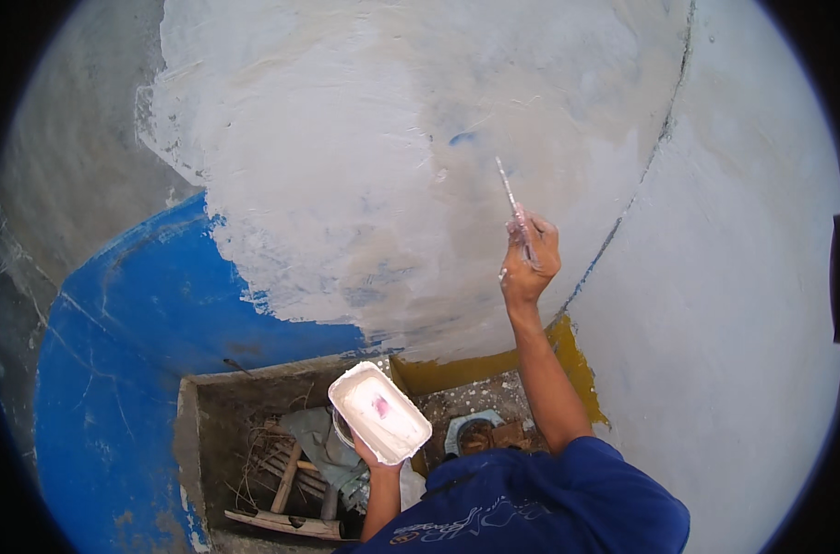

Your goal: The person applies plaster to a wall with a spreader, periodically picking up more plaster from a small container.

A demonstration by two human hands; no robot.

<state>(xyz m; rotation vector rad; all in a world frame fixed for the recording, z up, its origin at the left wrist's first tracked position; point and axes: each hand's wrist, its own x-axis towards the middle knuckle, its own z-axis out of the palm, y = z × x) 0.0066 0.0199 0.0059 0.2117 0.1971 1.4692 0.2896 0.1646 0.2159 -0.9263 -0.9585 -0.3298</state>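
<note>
My right hand (532,251) is closed around a putty knife (507,187), which appears nearly edge-on as a thin, white-smeared strip. Its tip points up toward the wall (318,157), which is coated with uneven white and greyish putty. Whether the blade touches the surface, I cannot tell. Lower down, my left hand (376,456) grips a white rectangular tub (412,450) from beneath, its fingers mostly hidden. White putty (369,388) lines the tub, with a small pink patch in it. A short blue smear (462,138) shows on the wall left of the knife.
Below the wall, a concrete trough (189,434) holds sticks, wooden pieces (287,478) and a grey-green cloth (332,452). Beside it lies a light-blue octagonal rim (453,434). Blue paint (143,342) covers the lower left wall; a cracked seam (637,189) runs down the right.
</note>
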